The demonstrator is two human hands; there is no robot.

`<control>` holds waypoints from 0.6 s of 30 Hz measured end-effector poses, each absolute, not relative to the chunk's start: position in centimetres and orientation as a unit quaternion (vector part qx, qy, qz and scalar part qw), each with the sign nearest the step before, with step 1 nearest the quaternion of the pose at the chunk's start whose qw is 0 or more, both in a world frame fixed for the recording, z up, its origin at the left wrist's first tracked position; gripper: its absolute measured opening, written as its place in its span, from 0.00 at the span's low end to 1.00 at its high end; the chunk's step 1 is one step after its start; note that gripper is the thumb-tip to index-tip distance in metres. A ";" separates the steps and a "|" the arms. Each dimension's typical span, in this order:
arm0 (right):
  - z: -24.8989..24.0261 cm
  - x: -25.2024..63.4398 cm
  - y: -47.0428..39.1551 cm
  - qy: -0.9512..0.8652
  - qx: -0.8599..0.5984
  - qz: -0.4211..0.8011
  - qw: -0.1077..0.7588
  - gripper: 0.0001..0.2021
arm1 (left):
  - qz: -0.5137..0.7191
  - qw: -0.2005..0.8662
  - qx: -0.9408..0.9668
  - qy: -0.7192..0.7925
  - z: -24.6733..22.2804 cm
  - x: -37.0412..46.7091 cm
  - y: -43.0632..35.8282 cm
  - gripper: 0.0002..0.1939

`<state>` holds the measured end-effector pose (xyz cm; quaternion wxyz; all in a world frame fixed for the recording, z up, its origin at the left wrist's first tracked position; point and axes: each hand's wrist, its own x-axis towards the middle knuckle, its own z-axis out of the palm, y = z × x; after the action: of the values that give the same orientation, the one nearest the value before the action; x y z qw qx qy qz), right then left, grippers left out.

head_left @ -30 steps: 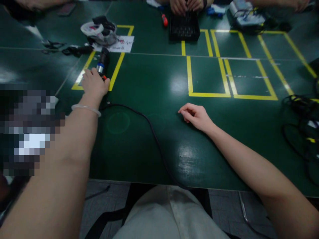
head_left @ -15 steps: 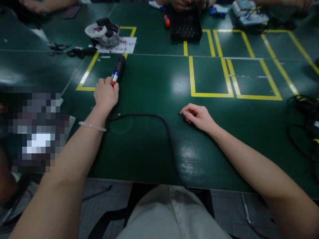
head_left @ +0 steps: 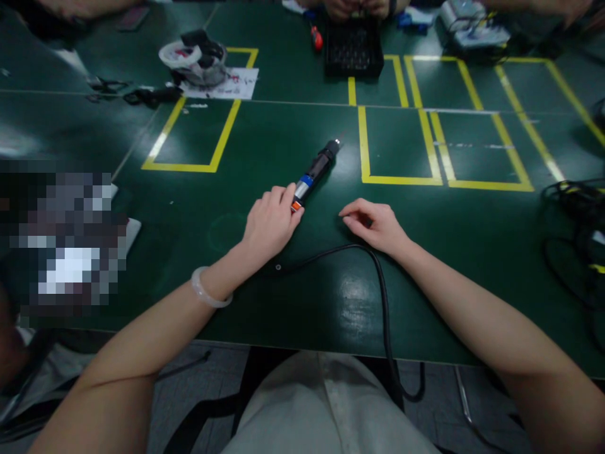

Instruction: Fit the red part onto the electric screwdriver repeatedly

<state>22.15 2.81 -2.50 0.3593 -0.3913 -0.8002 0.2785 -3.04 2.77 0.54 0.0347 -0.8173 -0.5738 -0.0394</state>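
Note:
My left hand (head_left: 271, 221) is wrapped round the rear of a black electric screwdriver (head_left: 317, 169) with a blue and silver band and an orange part. The tool lies low over the green table (head_left: 293, 302), its tip pointing away and to the right. A black cable (head_left: 384, 302) curves from under my left wrist and drops over the front edge. To the right of the tool, my right hand (head_left: 375, 226) rests on the table with curled fingers, thumb and index fingertips close together. Whether anything small is between them is too small to tell.
Yellow tape outlines (head_left: 401, 181) mark the table. A bowl-like container (head_left: 201, 63) sits on white paper (head_left: 241, 83) at back left. Another person's hands are above a black tray (head_left: 353, 53), beside a red-handled tool (head_left: 316, 39). Coiled cables (head_left: 579, 202) lie at right.
My left hand has brought the screwdriver from the left outline toward the middle and nearer to me. The cable has shifted right, with a loop now hanging below the table edge. My right hand has barely moved.

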 end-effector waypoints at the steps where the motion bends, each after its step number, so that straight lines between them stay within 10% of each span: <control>1: -2.4 22.0 2.6 -0.808 -0.381 0.277 0.355 0.08 | -0.039 0.035 -0.826 -0.561 0.6 -2.3 2.2 0.26; 18: -1.8 20.7 1.8 -0.789 -0.379 0.372 0.310 0.07 | -0.110 -0.075 -0.881 -0.454 -0.5 0.0 0.3 0.32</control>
<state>20.74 1.77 -1.84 0.3098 -0.3788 -0.7887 0.3720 -0.03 0.29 -0.49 -0.0752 -0.8813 -0.4535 -0.1095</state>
